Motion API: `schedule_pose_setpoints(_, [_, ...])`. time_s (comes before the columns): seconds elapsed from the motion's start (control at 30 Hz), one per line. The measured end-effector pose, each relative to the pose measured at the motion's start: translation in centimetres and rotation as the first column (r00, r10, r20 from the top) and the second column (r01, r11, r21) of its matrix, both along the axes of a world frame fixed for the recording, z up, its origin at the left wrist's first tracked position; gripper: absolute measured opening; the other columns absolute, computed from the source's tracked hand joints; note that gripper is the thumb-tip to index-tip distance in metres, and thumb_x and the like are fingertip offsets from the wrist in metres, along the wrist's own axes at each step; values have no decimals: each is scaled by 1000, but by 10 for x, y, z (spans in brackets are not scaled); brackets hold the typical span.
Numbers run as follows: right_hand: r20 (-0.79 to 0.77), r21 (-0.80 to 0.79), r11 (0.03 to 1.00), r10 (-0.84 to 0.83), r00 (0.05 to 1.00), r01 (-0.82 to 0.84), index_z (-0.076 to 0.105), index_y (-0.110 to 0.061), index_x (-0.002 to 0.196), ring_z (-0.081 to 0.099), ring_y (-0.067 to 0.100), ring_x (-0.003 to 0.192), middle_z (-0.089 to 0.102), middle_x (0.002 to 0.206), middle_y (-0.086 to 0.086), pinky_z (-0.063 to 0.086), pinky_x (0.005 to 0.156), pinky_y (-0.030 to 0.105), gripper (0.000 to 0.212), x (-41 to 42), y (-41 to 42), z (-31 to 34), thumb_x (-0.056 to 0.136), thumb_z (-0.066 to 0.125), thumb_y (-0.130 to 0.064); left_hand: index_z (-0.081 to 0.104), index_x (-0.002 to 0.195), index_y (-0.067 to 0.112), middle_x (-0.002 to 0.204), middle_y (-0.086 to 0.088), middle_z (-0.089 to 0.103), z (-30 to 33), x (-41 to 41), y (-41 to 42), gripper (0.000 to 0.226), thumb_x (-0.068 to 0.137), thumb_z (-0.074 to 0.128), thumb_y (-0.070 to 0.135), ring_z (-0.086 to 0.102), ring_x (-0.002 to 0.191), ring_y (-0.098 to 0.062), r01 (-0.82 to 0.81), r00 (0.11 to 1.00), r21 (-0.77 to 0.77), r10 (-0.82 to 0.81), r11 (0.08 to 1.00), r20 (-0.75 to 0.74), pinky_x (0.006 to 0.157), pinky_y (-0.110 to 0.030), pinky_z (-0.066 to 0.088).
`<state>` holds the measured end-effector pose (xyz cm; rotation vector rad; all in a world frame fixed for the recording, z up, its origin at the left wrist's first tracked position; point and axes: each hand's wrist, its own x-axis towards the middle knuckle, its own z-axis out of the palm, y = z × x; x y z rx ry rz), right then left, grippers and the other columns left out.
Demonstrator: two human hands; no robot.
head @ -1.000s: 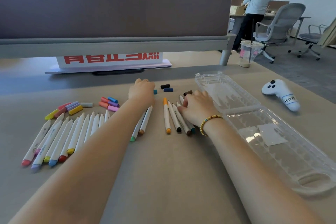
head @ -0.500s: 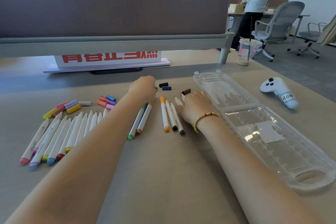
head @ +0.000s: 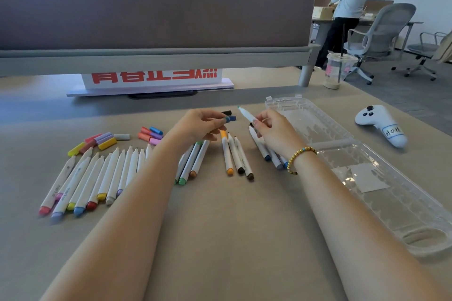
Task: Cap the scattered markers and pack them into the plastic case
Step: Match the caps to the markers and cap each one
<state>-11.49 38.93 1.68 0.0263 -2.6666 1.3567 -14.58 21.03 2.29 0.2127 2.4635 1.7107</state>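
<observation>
- The left hand is raised just over the tabletop, its grip pinching a small teal cap between thumb and fingertips.
- The right hand has its grip curled round a white marker — the bare green tip points up and to the left, toward the cap, the two still apart.
- Loose markers lie in groups below the hands: a long row at the left, three under the left wrist, three in the middle, a few beneath the right hand.
- Coloured caps sit in small heaps beyond the left row.
- The clear plastic case lies open at the right, no markers in it.
- A white controller rests beside the case.
</observation>
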Motion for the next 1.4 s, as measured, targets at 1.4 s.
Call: schedule_pose_setpoints(1.4, [-60,338,940,69,996,-45,62,-14,94,41,7,58,56,74,1,32,53,19,25,9,-16,5,100,40,-24,56,123,1,110,-14,63,-11,-1,23,30,98,43,12,60,74,-6,-137,986,126,147,982,-78,55,-11,52])
